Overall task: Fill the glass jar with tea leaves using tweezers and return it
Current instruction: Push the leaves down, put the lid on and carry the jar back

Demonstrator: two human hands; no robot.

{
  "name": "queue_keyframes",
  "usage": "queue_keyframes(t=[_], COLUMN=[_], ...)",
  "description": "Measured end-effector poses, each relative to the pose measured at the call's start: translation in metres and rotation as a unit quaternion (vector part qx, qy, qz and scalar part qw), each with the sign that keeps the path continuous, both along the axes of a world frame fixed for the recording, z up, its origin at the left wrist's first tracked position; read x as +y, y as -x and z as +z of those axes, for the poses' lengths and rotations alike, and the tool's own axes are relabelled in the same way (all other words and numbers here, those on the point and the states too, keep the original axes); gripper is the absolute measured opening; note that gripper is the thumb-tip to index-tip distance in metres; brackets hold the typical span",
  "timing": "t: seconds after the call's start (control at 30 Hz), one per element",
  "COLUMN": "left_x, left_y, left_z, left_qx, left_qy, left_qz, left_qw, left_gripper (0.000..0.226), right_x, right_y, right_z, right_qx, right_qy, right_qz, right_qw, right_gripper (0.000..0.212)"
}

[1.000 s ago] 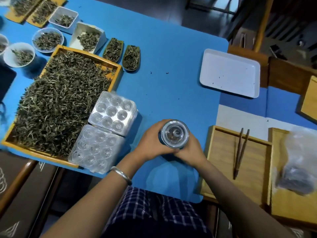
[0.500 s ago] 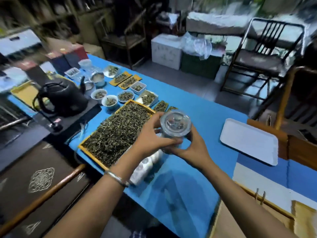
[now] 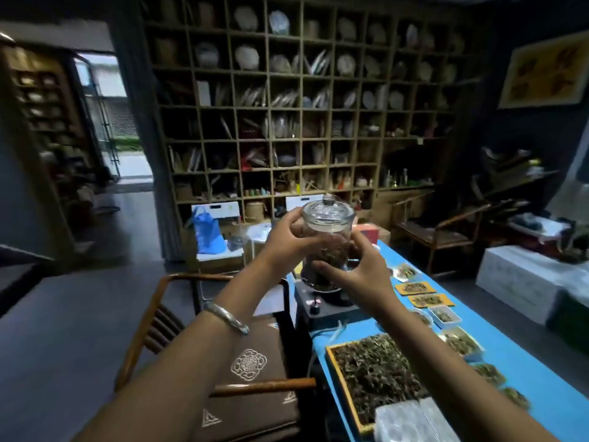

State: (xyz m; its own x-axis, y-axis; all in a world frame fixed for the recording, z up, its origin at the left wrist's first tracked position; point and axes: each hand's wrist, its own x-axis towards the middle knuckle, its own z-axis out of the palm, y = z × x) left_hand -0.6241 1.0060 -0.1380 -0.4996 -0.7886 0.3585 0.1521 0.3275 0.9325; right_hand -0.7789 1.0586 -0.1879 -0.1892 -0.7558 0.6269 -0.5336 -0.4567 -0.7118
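Note:
A glass jar (image 3: pixel 328 228) with its glass lid on and dark tea leaves inside is held up in the air in front of me, well above the table's left end. My left hand (image 3: pixel 287 237) grips its left side near the top. My right hand (image 3: pixel 353 266) holds its right side and lower front, fingers curled round it. A wooden tray heaped with loose tea leaves (image 3: pixel 376 374) lies on the blue table (image 3: pixel 526 393) at lower right. No tweezers are in view.
A wooden chair with a brown cushion (image 3: pixel 248 371) stands left of the table. A black kettle base (image 3: pixel 331 301) sits behind the jar. Several small dishes of tea (image 3: pixel 446 314) line the table's far edge. A tall shelf wall (image 3: pixel 302 106) fills the background.
Both hands lifted the jar off the table and raised it high. My view swung up and left from the tabletop to the room and shelves.

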Motion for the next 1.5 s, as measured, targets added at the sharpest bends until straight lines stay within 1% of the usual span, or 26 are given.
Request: queue_keyframes(t=[0.1, 0.13, 0.27, 0.37, 0.43, 0.5, 0.63, 0.73, 0.87, 0.97, 1.03, 1.23, 1.33, 1.4, 1.5], left_x=[-0.012, -0.015, -0.031, -0.048, -0.062, -0.077, -0.107, -0.134, -0.177, -0.217, -0.251, -0.382, -0.45, -0.493, -0.552], left_y=[-0.068, -0.091, -0.193, -0.272, -0.322, -0.368, -0.444, -0.489, -0.531, -0.552, -0.564, -0.594, -0.604, -0.608, -0.612], left_z=[0.021, 0.026, 0.041, 0.052, 0.061, 0.069, 0.086, 0.095, 0.102, 0.104, 0.104, 0.11, 0.121, 0.125, 0.126], left_qx=[0.03, 0.034, 0.043, 0.032, 0.013, -0.003, -0.04, -0.055, -0.053, -0.05, -0.046, -0.04, -0.054, -0.063, -0.063], left_qy=[-0.009, -0.008, 0.009, 0.024, 0.035, 0.045, 0.062, 0.05, 0.042, 0.036, 0.034, 0.029, 0.03, 0.039, 0.048], left_qz=[0.05, 0.067, 0.138, 0.167, 0.187, 0.211, 0.24, 0.282, 0.302, 0.299, 0.293, 0.275, 0.267, 0.258, 0.246], left_qw=[0.998, 0.997, 0.989, 0.985, 0.982, 0.976, 0.968, 0.957, 0.951, 0.952, 0.954, 0.96, 0.962, 0.963, 0.966], left_gripper=[0.084, 0.086, 0.069, 0.044, 0.035, 0.034, 0.049, 0.041, 0.04, 0.037, 0.038, 0.037, 0.034, 0.038, 0.041], right_x=[-0.029, -0.038, -0.075, -0.103, -0.123, -0.143, -0.182, -0.21, -0.257, -0.297, -0.331, -0.464, -0.531, -0.57, -0.624], right_y=[-0.064, -0.088, -0.191, -0.27, -0.322, -0.37, -0.448, -0.494, -0.537, -0.558, -0.571, -0.601, -0.611, -0.614, -0.619], right_z=[0.025, 0.03, 0.045, 0.053, 0.058, 0.064, 0.076, 0.086, 0.095, 0.097, 0.097, 0.098, 0.105, 0.109, 0.111], right_qx=[0.016, 0.016, 0.009, -0.002, -0.014, -0.026, -0.041, -0.049, -0.05, -0.055, -0.058, -0.067, -0.072, -0.078, -0.081], right_qy=[0.018, 0.021, 0.036, 0.047, 0.046, 0.046, 0.056, 0.053, 0.047, 0.044, 0.044, 0.068, 0.07, 0.071, 0.068], right_qz=[0.055, 0.073, 0.121, 0.157, 0.177, 0.191, 0.199, 0.204, 0.206, 0.206, 0.202, 0.187, 0.188, 0.182, 0.174], right_qw=[0.998, 0.997, 0.992, 0.986, 0.983, 0.98, 0.977, 0.976, 0.976, 0.976, 0.977, 0.978, 0.977, 0.978, 0.979], right_gripper=[0.053, 0.053, 0.047, 0.045, 0.048, 0.051, 0.055, 0.061, 0.069, 0.074, 0.073, 0.058, 0.062, 0.066, 0.063])
